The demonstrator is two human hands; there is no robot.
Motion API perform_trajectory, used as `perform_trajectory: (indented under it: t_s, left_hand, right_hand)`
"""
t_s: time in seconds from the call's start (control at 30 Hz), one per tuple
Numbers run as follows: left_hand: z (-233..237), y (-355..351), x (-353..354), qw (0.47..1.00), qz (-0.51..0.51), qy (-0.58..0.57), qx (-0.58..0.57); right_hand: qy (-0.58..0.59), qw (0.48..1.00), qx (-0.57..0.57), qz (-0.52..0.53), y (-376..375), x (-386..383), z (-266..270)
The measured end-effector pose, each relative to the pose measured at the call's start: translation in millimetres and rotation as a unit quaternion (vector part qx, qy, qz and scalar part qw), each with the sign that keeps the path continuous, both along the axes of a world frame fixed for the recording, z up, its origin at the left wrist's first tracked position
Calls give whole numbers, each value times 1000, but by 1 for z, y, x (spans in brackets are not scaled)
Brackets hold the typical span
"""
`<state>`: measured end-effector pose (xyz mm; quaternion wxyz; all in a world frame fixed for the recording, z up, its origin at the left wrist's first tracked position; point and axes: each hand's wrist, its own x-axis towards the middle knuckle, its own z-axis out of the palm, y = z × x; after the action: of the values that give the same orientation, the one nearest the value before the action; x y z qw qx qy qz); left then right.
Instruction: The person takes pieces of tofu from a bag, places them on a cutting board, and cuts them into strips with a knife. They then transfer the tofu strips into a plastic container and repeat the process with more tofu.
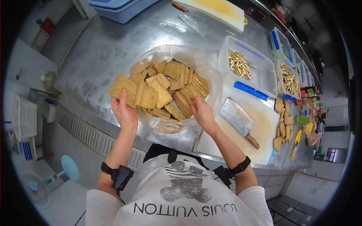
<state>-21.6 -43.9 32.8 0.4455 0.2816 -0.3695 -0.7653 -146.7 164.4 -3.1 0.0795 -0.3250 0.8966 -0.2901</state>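
Slab point(121, 87) of tan, ridged food is resting in the left hand point(125, 115), which is pinching its near edge: thumb lying on top, other fingers mostly hidden beneath. Just right of that hand, a pile of slabs point(159, 93) is filling a clear plastic bag point(154, 53) on the steel counter point(94, 56). Right hand point(203, 113) is curling its fingers at the pile's right edge; cannot tell whether they are closing on food or plastic. Just right of this hand, a cleaver point(236, 116) is lying on a white cutting board point(264, 126). Ahead and right of it, a clear tub point(266, 77) is holding pale strips point(240, 64). Farther right, past the board, tan blocks point(284, 126) are sitting grouped. Well ahead of the left hand, blue basins point(122, 13) are standing.
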Motion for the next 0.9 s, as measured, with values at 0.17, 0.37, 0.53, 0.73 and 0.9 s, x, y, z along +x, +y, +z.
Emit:
perform_trajectory:
  t_s: [0.17, 0.37, 0.53, 0.73, 0.9]
  left_hand:
    - [10, 12, -2, 999, -24, 20, -10]
    - [5, 36, 2, 993, -105, 19, 53]
    - [13, 33, 3, 981, -169, 51, 82]
    - [7, 49, -11, 939, -288, 44, 185]
    - [-16, 52, -4, 962, -236, -42, 133]
  right_hand:
    - [152, 981, 56, 107, -4, -1, 1]
    - [-11, 1000, 25, -4, 2, 3, -11]
    - [-237, 944, -218, -65, 17, -17, 7]
    - [-395, 878, -270, 7, -12, 5, 44]
    - [68, 994, -77, 37, -3, -14, 13]
